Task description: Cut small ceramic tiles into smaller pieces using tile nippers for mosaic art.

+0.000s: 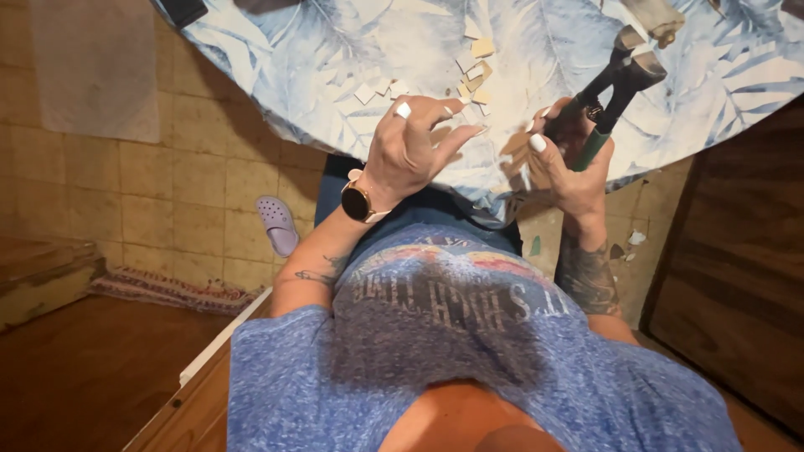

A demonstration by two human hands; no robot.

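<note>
— Tile nippers, black-jawed metal with dark and green handles: where do they sit right now?

— In the upper right of the frame, gripped by the right hand. That hand is closed around the lower ends of both handles, fingers wrapped and pressed together.

— Which way does the long axis run?

— Diagonally, from the right hand at centre right up toward the top right corner, where the jaws end over the round table with the blue and white leaf-print cloth. So the working end lies up and to the right of the fist.

— And the left hand?

— Just left of centre, fingers loosely curled and slightly spread, tips pointing right toward the other hand. Whether it pinches a chip between the fingertips I cannot tell; the area is blurred.

— Which hand is nearer the pale square tile pieces?

— The left one. The pieces lie scattered on the cloth just above its fingertips, in the upper middle of the frame. The nipper jaws are off to the right of them, apart from the pile.

— Do the two hands touch?

— No, near each other, a narrow gap between them at the table edge
</note>
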